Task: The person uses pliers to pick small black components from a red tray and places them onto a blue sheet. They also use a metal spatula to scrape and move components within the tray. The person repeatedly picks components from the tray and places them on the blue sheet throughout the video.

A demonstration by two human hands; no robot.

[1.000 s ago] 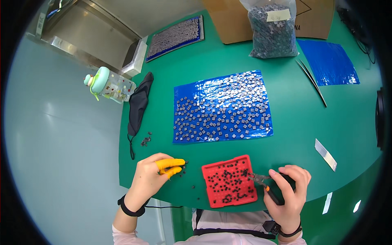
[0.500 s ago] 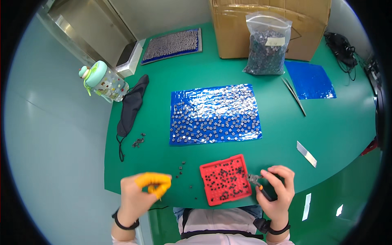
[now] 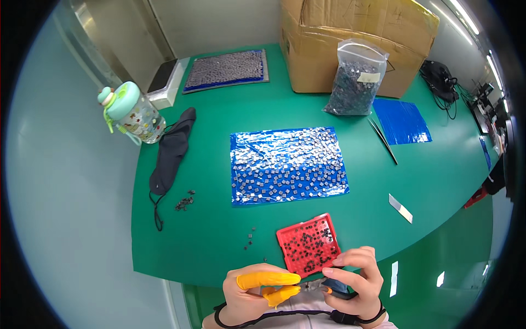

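My left hand (image 3: 249,293), with yellow finger covers on its thumb and finger, is closed in a pinch below the red tray's near edge; anything between its fingertips is too small to make out. Close beside it, my right hand (image 3: 359,282) grips small pliers (image 3: 341,295) with dark handles and an orange band. The metal jaws point at the left fingertips. Just beyond both hands lies the red square tray (image 3: 280,237), holding many small black parts (image 3: 309,244).
A blue sheet (image 3: 241,143) bears many small metal squares. Around it lie loose dark bits (image 3: 185,204), a black sleeve-like cloth (image 3: 172,153), tweezers (image 3: 383,142) and a blade (image 3: 400,208). Behind stand a bottle (image 3: 137,118), a filled bag (image 3: 355,88) and a carton (image 3: 312,55).
My left hand has moved right and nearer to me, up to the pliers. My right hand has come down and slightly left with the pliers. The view has tilted up somewhat.
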